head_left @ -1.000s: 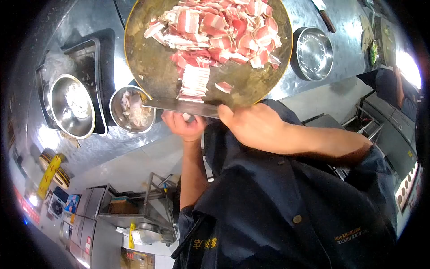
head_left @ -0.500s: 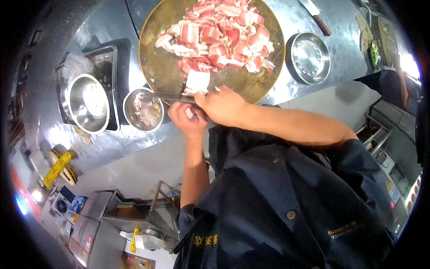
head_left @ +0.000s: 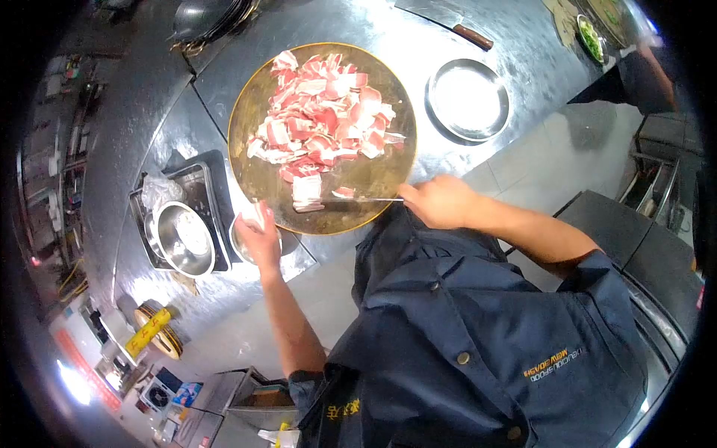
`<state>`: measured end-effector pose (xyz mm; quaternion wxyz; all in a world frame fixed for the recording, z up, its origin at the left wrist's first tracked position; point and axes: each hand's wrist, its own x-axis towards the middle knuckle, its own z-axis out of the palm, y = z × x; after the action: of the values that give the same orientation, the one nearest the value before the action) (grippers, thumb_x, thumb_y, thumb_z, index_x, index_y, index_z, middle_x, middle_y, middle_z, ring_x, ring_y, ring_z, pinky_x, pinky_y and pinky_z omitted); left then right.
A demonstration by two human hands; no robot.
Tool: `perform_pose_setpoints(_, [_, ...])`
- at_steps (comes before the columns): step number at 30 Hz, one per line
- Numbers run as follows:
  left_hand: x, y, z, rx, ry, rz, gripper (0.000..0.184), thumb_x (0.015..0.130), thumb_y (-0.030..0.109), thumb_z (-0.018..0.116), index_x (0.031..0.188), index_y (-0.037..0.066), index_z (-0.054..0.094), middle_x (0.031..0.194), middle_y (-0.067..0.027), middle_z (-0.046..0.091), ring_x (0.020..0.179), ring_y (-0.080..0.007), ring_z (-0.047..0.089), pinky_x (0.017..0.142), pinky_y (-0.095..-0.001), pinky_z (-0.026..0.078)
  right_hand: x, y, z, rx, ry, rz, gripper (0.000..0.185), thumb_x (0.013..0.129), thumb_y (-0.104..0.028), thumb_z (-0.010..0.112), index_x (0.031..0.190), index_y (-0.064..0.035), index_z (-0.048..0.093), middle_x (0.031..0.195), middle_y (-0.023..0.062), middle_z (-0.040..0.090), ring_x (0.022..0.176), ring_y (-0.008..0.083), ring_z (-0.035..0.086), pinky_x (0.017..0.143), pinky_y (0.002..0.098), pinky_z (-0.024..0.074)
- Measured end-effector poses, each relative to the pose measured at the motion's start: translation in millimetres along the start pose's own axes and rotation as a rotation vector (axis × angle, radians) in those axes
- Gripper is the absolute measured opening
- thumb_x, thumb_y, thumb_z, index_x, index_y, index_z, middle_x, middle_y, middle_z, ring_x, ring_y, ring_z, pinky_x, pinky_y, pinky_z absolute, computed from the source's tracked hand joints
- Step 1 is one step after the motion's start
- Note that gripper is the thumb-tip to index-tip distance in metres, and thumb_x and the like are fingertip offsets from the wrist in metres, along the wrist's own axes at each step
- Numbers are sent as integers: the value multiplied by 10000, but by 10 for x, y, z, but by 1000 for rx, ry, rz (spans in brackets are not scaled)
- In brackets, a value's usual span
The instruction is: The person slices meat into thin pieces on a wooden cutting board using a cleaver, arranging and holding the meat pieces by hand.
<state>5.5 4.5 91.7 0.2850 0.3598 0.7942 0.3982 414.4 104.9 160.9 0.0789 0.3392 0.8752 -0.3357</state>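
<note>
On the round cutting board (head_left: 250, 160) lies a pile of sliced red-and-white meat (head_left: 321, 112). A neat stack of slices (head_left: 307, 193) sits near its lower edge, with one small slice (head_left: 343, 193) to the right. My right hand (head_left: 442, 201) is closed round the handle of a knife (head_left: 373, 199), whose thin blade points left over the board. My left hand (head_left: 260, 240) is over the small metal bowl (head_left: 237, 243) left of the board and partly hides it. Its fingers are closed around something pale that I cannot make out.
A metal bowl (head_left: 185, 239) stands on a black tray (head_left: 218, 187) at the left. Right of the board is a round metal dish (head_left: 469, 101). Behind it lies a wooden-handled knife (head_left: 473, 36). Another person's arm (head_left: 659, 78) shows at the far right.
My left hand has moved left from the board's near edge to the small bowl. My right hand has drawn the knife away to the right. The view has shifted too.
</note>
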Motion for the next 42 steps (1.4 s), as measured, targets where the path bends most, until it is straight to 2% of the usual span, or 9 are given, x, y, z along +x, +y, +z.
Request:
perform_pose_setpoints(6, [265,646,360,931,152,710,513,897,226,787,1349,37,633,1284,-203,663,1263,-405,569,1120,-512,430,-251,209,239,145,200,124,241,1028,-251,588,1149,-48,536,750,236,705,702,482,704,644,596,551])
perform_pose_setpoints(15, [-217,228,986,729,-87,434,525,944,232,763,1431,98,619,1452,-193,529,1331,-421,499,1098,-544,432,-477,435,351,263,219,258,244,1054,-253,610,1152,-45,526,736,271,660,715,512,653,675,603,510])
perform_pose_setpoints(17, [3,56,911,407,-109,285,429,1001,249,719,1376,63,626,1344,-162,620,1207,-331,601,1052,-473,470,-467,438,302,270,166,267,246,1054,-243,608,1168,-42,525,754,281,663,749,515,659,702,598,514])
perform_pose_setpoints(19, [55,486,814,-520,-268,-458,325,1100,273,615,1353,69,625,1261,-67,705,994,-221,705,819,-359,551,-463,480,373,255,220,260,246,1048,-248,591,1152,-33,534,792,287,687,791,517,683,727,617,527])
perform_pose_setpoints(26, [350,1286,605,-1438,-835,-302,591,1124,311,504,1638,54,365,1643,-198,458,1461,-465,489,1078,-511,572,-378,512,156,225,133,250,260,1041,-259,598,1145,-26,549,829,289,694,832,515,689,740,617,532])
perform_pose_setpoints(33, [616,1648,610,-1429,-720,-352,561,1080,142,532,1604,3,390,1678,-221,395,1551,-481,358,1290,-662,297,-357,513,123,194,106,269,274,1036,-272,610,1149,-29,552,841,280,699,819,507,694,734,612,541])
perform_pose_setpoints(37, [715,1628,572,-902,-529,-157,523,1066,139,615,1562,58,470,1454,-140,645,1307,-327,663,1040,-503,611,-374,537,214,177,160,253,273,1036,-284,617,1129,-37,546,799,264,693,768,505,685,696,608,532])
perform_pose_setpoints(38, [720,1587,655,-841,-437,-146,475,1045,149,684,1482,26,541,1355,-150,689,1151,-268,741,781,-302,660,-384,547,228,179,160,256,273,1036,-284,617,1129,-37,546,799,264,693,768,505,685,696,608,532])
perform_pose_setpoints(42, [538,1649,689,-440,-345,-151,562,964,96,815,1455,24,551,1119,-78,753,880,-137,744,602,-233,587,-409,545,185,206,261,166,254,1036,-277,621,1084,-45,530,734,244,675,716,496,672,645,604,509])
